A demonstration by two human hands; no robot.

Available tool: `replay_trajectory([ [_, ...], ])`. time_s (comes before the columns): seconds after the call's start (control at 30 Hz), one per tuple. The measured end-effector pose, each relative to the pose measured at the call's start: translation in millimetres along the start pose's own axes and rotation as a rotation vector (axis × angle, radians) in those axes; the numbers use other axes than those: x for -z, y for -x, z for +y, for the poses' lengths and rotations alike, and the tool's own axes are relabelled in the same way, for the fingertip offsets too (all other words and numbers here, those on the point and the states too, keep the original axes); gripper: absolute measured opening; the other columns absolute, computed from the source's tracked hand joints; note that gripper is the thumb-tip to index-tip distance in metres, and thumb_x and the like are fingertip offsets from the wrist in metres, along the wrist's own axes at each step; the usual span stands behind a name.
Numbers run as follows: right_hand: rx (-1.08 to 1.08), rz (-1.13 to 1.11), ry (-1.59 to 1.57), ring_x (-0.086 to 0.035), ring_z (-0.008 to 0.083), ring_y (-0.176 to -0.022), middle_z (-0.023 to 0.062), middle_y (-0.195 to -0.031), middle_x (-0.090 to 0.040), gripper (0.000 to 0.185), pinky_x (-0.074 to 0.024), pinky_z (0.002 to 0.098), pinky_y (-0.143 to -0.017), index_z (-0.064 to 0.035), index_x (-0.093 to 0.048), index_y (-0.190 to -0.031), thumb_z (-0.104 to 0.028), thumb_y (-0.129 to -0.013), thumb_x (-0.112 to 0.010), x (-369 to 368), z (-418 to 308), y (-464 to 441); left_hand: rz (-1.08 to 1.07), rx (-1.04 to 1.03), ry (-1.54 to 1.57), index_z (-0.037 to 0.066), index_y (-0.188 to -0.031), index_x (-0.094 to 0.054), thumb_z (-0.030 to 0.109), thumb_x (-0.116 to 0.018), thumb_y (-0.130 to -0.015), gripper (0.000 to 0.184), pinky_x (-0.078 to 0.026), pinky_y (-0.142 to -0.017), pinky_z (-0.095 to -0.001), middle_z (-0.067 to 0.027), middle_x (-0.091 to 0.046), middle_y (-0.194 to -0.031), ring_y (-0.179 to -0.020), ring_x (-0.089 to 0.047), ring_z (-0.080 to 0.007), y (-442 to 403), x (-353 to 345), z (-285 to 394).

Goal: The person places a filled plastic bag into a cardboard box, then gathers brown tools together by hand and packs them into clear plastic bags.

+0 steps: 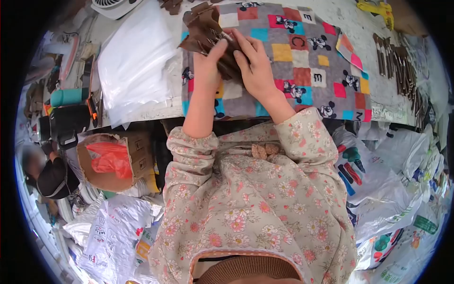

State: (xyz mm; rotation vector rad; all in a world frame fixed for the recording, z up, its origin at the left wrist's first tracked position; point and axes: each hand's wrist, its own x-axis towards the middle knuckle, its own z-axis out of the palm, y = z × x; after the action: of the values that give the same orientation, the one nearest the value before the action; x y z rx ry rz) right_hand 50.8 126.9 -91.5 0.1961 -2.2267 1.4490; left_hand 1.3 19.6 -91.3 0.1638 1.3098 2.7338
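Whitish worktable [357, 28] across the top of the view; over it, grey patchwork-print cloth [307, 52] with cartoon mice, and just left of that, translucent plastic sheeting [137, 61]. At the right side, brown strips [395, 61] laid in a row. Above the cloth's left part, bundle of brown leather-like pieces [229, 62], held in both hands, upper end splayed into loose flaps; too hidden underneath to tell whether resting on the cloth. Probably best handled with steady, light pressure: support the lower end, keep the pieces squared together, and part any layers by thumb rather than by pulling. Right hand [257, 68] clasped on the bundle's right side, fingers reaching forward, thumb against the near face. Left hand [207, 64] gripping the opposite side, thumb angled inward near small pale glints [218, 36], too tiny to identify.
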Motion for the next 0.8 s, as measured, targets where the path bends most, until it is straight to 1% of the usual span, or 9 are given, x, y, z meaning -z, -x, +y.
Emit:
replay_trajectory([
  [0.1,0.066,-0.010,-0.177,-0.048,0.0235,-0.106,0.0143,-0.118,-0.047,0.042,-0.0366,0.0290,-0.091,-0.0043,-0.040,-0.128,-0.001,-0.086,-0.043,-10.2,3.4,8.1,-0.004,-0.133,-0.204,0.000,-0.107,-0.047,0.000,-0.064,-0.071,0.040,-0.046,-0.075,-0.0275,-0.0056,-0.056,-0.094,-0.084,-0.056,-0.0133,5.8,-7.0,-4.1],
  [0.17,0.104,-0.046,-0.244,-0.047,0.0225,-0.110,0.0143,-0.122,-0.046,0.042,-0.0351,0.0288,-0.093,-0.0020,-0.038,-0.128,0.001,-0.086,-0.041,-0.6,-5.1,8.1,-0.043,-0.323,-0.428,-0.002,-0.107,-0.048,-0.007,-0.058,-0.071,0.038,-0.045,-0.082,-0.0281,-0.0097,-0.056,-0.103,-0.092,-0.055,-0.0171,16.8,-21.1,4.9],
  [0.2,0.134,-0.087,-0.317,-0.045,0.0214,-0.114,0.0142,-0.125,-0.044,0.043,-0.0336,0.0287,-0.095,0.0003,-0.036,-0.129,0.003,-0.085,-0.039,5.1,-8.1,8.5,-0.047,-0.396,-0.373,-0.001,-0.104,-0.050,-0.009,-0.060,-0.069,0.037,-0.044,-0.082,-0.0273,-0.0087,-0.056,-0.104,-0.092,-0.055,-0.0153,23.2,-27.3,7.2],
  [0.37,0.086,-0.178,-0.293,-0.041,0.0237,-0.118,0.0166,-0.128,-0.041,0.049,-0.0317,0.0300,-0.097,0.0033,-0.028,-0.132,0.003,-0.084,-0.038,16.8,-4.0,20.7,-0.105,-0.350,-0.432,-0.002,-0.105,-0.051,-0.008,-0.062,-0.068,0.040,-0.045,-0.081,-0.0277,-0.0078,-0.055,-0.103,-0.091,-0.055,-0.0152,32.9,-15.0,-7.5],
  [0.43,0.032,-0.198,-0.177,-0.036,0.0269,-0.122,0.0196,-0.131,-0.035,0.056,-0.0286,0.0325,-0.099,0.0041,-0.019,-0.134,0.000,-0.083,-0.041,13.1,-8.0,26.1,-0.051,-0.303,-0.455,-0.002,-0.106,-0.051,-0.006,-0.065,-0.068,0.040,-0.045,-0.080,-0.0278,-0.0071,-0.055,-0.102,-0.091,-0.054,-0.0151,32.4,-14.0,-15.2],
  [0.47,0.046,-0.222,-0.173,-0.028,0.0293,-0.127,0.0215,-0.135,-0.028,0.063,-0.0232,0.0344,-0.103,0.0044,-0.013,-0.135,-0.003,-0.081,-0.045,9.2,-1.9,32.1,-0.032,-0.315,-0.577,-0.002,-0.104,-0.051,-0.004,-0.064,-0.070,0.036,-0.046,-0.079,-0.0276,-0.0064,-0.056,-0.099,-0.088,-0.054,-0.0143,32.7,-11.9,-17.9],
  [0.6,0.125,-0.278,-0.103,-0.021,0.0291,-0.130,0.0213,-0.138,-0.022,0.067,-0.0187,0.0346,-0.105,0.0047,-0.010,-0.135,-0.003,-0.080,-0.047,9.4,0.7,32.8,-0.014,-0.307,-0.419,-0.002,-0.100,-0.053,-0.003,-0.064,-0.070,0.032,-0.046,-0.076,-0.0271,-0.0056,-0.058,-0.094,-0.084,-0.055,-0.0131,24.8,-25.1,-9.6],
  [0.73,0.008,-0.429,-0.170,-0.013,0.0282,-0.133,0.0203,-0.141,-0.014,0.072,-0.0152,0.0343,-0.106,0.0037,-0.008,-0.136,-0.003,-0.078,-0.051,15.8,-12.0,34.5,0.135,-0.314,-0.669,0.000,-0.093,-0.055,0.003,-0.068,-0.066,0.030,-0.047,-0.069,-0.0259,-0.0039,-0.060,-0.084,-0.075,-0.056,-0.0107,17.2,-11.1,-12.2],
  [0.8,-0.025,-0.569,-0.119,-0.013,0.0261,-0.133,0.0174,-0.143,-0.012,0.073,-0.0151,0.0338,-0.106,0.0012,-0.010,-0.137,-0.002,-0.077,-0.053,30.6,-30.2,35.0,0.032,-0.142,-0.384,0.000,-0.094,-0.052,0.006,-0.066,-0.068,0.030,-0.048,-0.068,-0.0275,-0.0057,-0.059,-0.081,-0.072,-0.057,-0.0139,24.7,-8.6,4.4],
])
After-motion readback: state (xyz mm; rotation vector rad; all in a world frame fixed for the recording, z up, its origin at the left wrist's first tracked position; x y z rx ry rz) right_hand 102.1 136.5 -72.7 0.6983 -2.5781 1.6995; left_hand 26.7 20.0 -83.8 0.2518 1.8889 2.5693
